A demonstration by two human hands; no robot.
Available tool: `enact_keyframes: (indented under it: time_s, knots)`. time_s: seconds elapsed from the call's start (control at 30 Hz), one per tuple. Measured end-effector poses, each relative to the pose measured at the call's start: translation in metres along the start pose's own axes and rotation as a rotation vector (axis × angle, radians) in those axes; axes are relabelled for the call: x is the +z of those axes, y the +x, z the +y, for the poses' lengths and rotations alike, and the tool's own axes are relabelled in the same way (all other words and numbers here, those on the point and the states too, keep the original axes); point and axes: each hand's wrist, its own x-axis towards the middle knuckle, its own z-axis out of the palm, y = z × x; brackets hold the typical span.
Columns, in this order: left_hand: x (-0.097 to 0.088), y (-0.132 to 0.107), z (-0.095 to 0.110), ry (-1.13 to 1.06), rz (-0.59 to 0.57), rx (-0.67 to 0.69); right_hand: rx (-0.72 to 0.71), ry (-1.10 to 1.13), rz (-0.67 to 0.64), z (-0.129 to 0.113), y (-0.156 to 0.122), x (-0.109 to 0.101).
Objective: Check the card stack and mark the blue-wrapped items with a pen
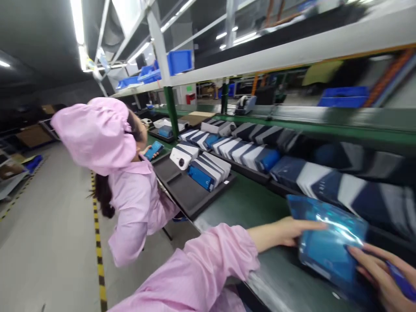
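A shiny blue plastic bag (328, 242) with a flat blue item inside lies on the green workbench (247, 203) at the lower right. My left hand (289, 232), in a pink sleeve, presses flat against the bag's left edge. My right hand (380, 273) grips the bag's lower right side, fingers curled over it, with a blue pen-like object (401, 281) under the fingers.
A black tray (182, 186) holds blue and white boxes (208, 169). Rows of similar boxes (247, 151) line the bench's far side. A co-worker in a pink smock and cap (97, 134) sits to the left, holding a blue phone (153, 150). Blue bins (180, 60) stand on the shelf above.
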Motion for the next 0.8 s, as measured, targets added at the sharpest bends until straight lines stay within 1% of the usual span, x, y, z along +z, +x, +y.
enact_keyframes:
  time_s: [0.03, 0.07, 0.1, 0.17, 0.23, 0.3, 0.37, 0.43, 0.5, 0.63, 0.73, 0.8]
  knots:
    - [0.000, -0.005, 0.005, -0.024, 0.021, 0.003, 0.078, -0.012, 0.070, -0.007, 0.002, -0.010]
    - [-0.002, -0.009, 0.012, -0.048, 0.019, 0.004, 0.183, -0.004, 0.103, -0.014, 0.004, -0.017]
    - [-0.005, -0.013, 0.020, -0.068, 0.001, -0.008, 0.223, -0.009, 0.098, -0.019, 0.006, -0.022]
    - [-0.013, -0.018, 0.035, -0.111, -0.054, -0.027, 0.237, -0.048, 0.091, -0.026, 0.009, -0.026]
    - [-0.020, -0.021, 0.050, -0.186, -0.075, 0.024, 0.232, -0.116, 0.070, -0.028, 0.011, -0.025]
    - [-0.024, -0.024, 0.060, -0.260, -0.081, 0.074, 0.189, -0.190, 0.119, -0.030, 0.009, -0.022]
    - [-0.023, -0.027, 0.064, -0.303, -0.088, 0.078, 0.134, -0.222, 0.167, -0.033, 0.004, -0.020]
    - [-0.020, -0.030, 0.064, -0.318, -0.094, 0.054, 0.091, -0.209, 0.166, -0.038, -0.002, -0.017]
    - [-0.016, -0.033, 0.059, -0.318, -0.101, 0.021, 0.062, -0.153, 0.115, -0.044, -0.009, -0.012]
    - [-0.006, -0.037, 0.044, -0.314, -0.121, -0.030, 0.056, 0.000, -0.060, -0.050, -0.019, 0.003]
    - [0.000, -0.039, 0.033, -0.325, -0.134, -0.025, 0.086, 0.063, -0.196, -0.052, -0.026, 0.014]
    - [0.002, -0.040, 0.029, -0.333, -0.140, -0.014, 0.103, 0.081, -0.249, -0.054, -0.028, 0.017]
